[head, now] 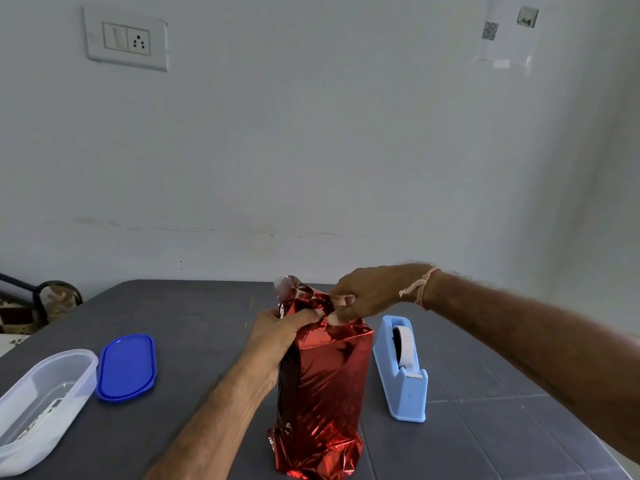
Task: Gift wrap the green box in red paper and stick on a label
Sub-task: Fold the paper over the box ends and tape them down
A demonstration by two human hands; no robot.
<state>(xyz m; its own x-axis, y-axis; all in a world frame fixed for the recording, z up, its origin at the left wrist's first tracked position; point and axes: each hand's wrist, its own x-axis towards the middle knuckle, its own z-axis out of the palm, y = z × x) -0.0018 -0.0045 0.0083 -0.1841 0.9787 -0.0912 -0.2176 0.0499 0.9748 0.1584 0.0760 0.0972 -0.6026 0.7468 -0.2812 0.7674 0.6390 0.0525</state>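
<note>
Red foil paper [325,386] wraps a tall parcel standing upright near the front middle of the desk [194,317], crinkled at its foot and gathered into a loose tuft at the top. No green shows through anywhere. The left hand [280,336] grips the parcel's upper left shoulder, fingers curled over the bunched foil; the right hand [367,292] reaches in from the right and pinches that same gathered top between thumb and fingertips, a pale thread band [420,287] round its wrist.

Just right of the parcel sits a light blue tape dispenser [403,379], a roll mounted in it. Well to the left lie a blue oval lid [126,367] and, beside it, a clear plastic tub [45,400].

The desk top is dark grey with a faint grid of lines. Behind it rises a plain pale wall, scuffed low down, carrying a white switch plate [126,39] at upper left and a taped sheet with a QR code [498,32] at upper right. A dark chair frame [52,299] shows at the far left.
</note>
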